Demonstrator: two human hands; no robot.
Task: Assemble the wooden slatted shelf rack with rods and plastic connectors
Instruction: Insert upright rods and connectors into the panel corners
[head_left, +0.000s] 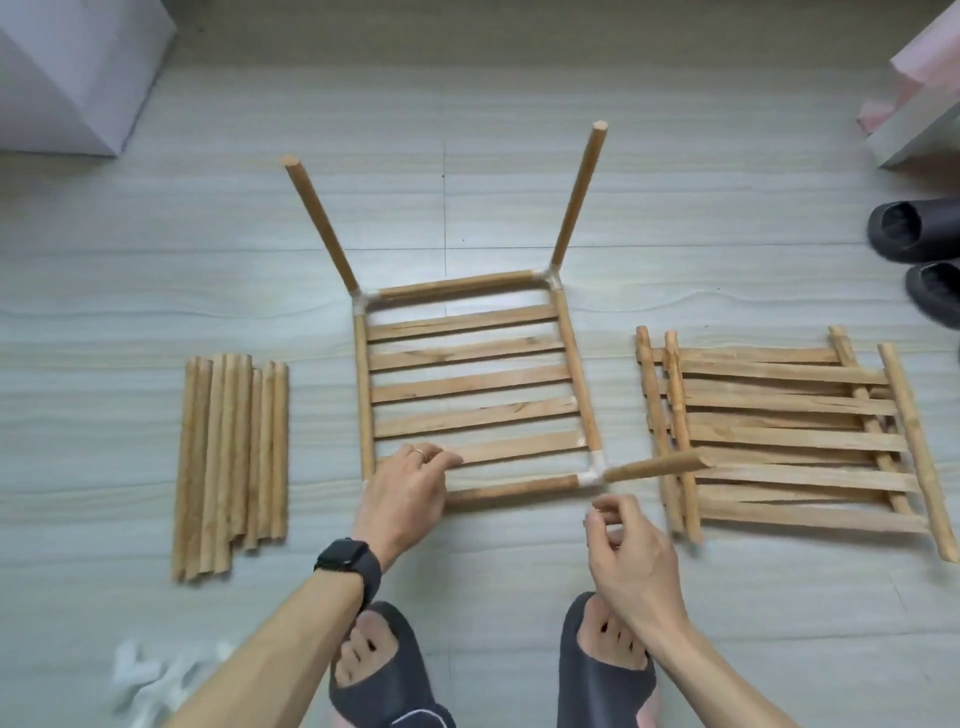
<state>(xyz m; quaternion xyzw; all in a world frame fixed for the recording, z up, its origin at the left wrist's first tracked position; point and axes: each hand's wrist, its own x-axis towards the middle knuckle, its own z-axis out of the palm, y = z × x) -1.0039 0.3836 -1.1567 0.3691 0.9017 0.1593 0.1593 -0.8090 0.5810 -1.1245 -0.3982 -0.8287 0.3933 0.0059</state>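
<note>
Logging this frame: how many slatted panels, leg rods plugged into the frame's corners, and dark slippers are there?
Slatted panels: 3
Plugged-in leg rods: 3
Dark slippers: 4
Total: 10

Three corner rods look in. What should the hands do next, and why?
Likely take a rod from the loose bundle and seat it at the near-left corner, where the left hand rests: only that corner shows no upright rod. The right hand seems to hold nothing.
</note>
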